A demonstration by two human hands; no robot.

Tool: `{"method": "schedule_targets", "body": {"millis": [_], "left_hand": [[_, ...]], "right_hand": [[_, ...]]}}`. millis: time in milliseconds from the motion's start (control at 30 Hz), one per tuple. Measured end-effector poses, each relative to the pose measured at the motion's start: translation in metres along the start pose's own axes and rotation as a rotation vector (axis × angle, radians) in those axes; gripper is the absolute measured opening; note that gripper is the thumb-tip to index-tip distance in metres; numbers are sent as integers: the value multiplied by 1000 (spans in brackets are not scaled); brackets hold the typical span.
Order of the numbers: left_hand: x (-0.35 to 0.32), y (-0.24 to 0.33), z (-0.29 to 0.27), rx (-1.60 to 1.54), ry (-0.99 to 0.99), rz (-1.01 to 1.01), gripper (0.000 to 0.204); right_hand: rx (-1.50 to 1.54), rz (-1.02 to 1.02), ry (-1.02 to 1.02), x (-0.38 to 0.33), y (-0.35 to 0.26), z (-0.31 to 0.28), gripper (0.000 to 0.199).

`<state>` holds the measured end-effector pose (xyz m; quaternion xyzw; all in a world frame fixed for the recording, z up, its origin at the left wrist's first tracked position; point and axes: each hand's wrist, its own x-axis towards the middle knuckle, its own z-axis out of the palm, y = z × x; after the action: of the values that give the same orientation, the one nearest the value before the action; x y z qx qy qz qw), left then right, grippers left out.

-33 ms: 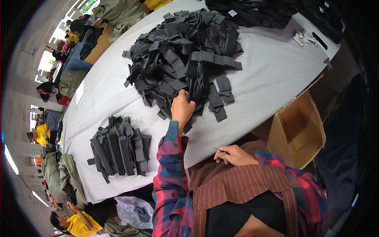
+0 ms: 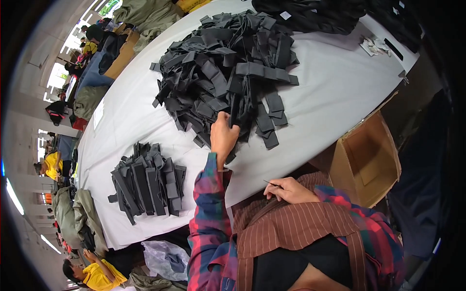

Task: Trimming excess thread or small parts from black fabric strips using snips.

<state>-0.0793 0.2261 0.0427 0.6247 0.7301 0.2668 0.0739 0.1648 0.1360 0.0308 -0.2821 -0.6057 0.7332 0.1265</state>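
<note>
Two bare hands work above a brown pinstriped apron (image 2: pixel 291 228) at the bottom of the frame. The right hand (image 2: pixel 291 190), right of centre below the table edge, is curled around a thin, dark, pointed tool (image 2: pixel 273 184). Beside it at right stands an open cardboard box (image 2: pixel 369 162). The left hand (image 2: pixel 224 137), near the middle of the frame, has its thumb and fingers closed on a dark strip (image 2: pixel 234 110) at the lower edge of a large heap (image 2: pixel 204 72).

The white-covered table (image 2: pixel 330 97) fills the centre, its cloth faintly creased and its edges bowed. A smaller pile (image 2: pixel 148 182) lies on it at centre left, its strips mostly side by side and lengthwise. The heap, at upper centre, is a loose tangle: charcoal-grey, flat, matte pieces, narrow and crisply folded, some crossed by seams into short sections, with loose threads among them. Whitish scraps (image 2: pixel 374 47) sit at upper right, near black garments (image 2: pixel 315 19) along the top.

Beyond the table, olive fabric (image 2: pixel 145 19) is bunched at upper left. Farther off, a person in yellow (image 2: pixel 51 165) stands at far left, below bright windows (image 2: pixel 57 75).
</note>
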Motion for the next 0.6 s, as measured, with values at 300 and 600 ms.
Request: {"method": "schedule_targets", "body": {"millis": [300,600], "left_hand": [[-73,21,-2,-1174,149,-421,20],[-63,24,-20,-1665,-193,-443,18]], "right_hand": [[-425,-195,282,10,-45,-41,16],[-660,-558,547,57,-77,-71,28]]}}
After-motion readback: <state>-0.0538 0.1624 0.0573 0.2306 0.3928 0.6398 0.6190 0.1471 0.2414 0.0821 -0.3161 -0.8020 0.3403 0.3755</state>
